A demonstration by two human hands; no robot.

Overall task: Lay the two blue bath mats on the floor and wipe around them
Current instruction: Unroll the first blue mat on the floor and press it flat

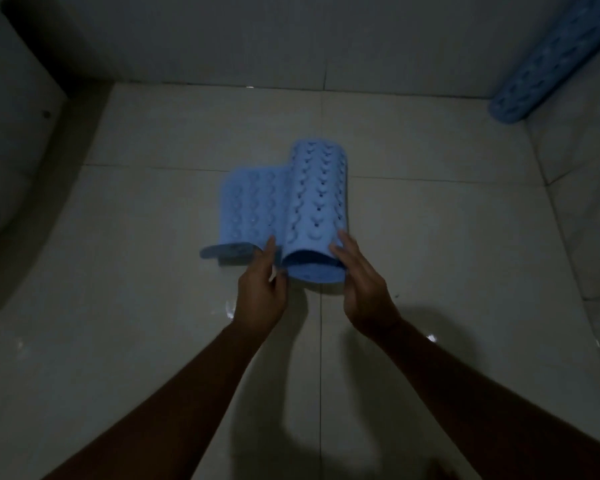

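Observation:
A blue bath mat (312, 202) with holes and bumps lies partly rolled on the pale tiled floor (153, 237) in the middle of the view. Its left part is flat on the tiles and its right part still curls into a roll. My left hand (262, 292) touches the near edge of the mat at the crease beside the roll, fingers fairly straight. Against the right side of the roll rests my right hand (361, 285), fingers extended. A second blue mat (548, 60) leans rolled against the wall at the upper right.
A white curved fixture (18, 161), probably a toilet or basin base, fills the left side. Tiled walls (291, 39) close the back and right. The floor shows wet glints near my hands. The light is dim.

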